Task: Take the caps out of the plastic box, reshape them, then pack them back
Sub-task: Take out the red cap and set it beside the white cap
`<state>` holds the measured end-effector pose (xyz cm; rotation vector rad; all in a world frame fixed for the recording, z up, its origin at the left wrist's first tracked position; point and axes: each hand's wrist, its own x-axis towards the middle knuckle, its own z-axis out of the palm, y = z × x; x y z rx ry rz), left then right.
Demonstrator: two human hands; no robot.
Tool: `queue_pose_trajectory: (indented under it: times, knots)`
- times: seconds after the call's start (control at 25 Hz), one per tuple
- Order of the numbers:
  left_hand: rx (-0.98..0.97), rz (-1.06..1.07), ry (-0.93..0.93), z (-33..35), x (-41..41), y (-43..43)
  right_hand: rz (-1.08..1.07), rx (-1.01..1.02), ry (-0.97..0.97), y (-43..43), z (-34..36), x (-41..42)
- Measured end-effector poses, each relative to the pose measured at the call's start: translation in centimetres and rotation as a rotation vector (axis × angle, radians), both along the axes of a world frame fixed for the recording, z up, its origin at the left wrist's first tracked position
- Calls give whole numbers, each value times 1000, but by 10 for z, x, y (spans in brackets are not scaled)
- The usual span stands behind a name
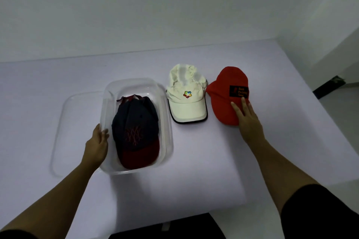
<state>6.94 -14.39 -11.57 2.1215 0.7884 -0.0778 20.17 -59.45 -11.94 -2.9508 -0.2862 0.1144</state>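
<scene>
A clear plastic box (167, 122) stands on the white table, with a navy cap with a dark red brim (136, 130) lying inside it. My left hand (97, 143) rests against the box's left wall, fingers straight. To the right of the box lies a cream cap with a coloured logo (186, 99). Further right lies a red cap with a black patch (227, 95). My right hand (246, 118) lies flat on the red cap's brim, fingers extended toward the patch.
The clear lid (64, 122) lies flat on the table, partly under the box's left side. The table's right edge (318, 114) drops off to the floor beyond the red cap, and the near edge runs below my forearms. A white wall stands behind the table.
</scene>
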Motion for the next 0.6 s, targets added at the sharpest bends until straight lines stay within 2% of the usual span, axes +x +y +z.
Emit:
queue_pose_trajectory:
  times: [0.2,0.36,0.6]
  knots:
    - [5,22,7,-3,2,-2,73,-92,130,-23,-16,37]
    - [-6,41,-2,-2,2,-3,83,-109,152,-28,-26,46]
    - [-38,56,3,2,3,-7,47,45,242,-27,-34,50]
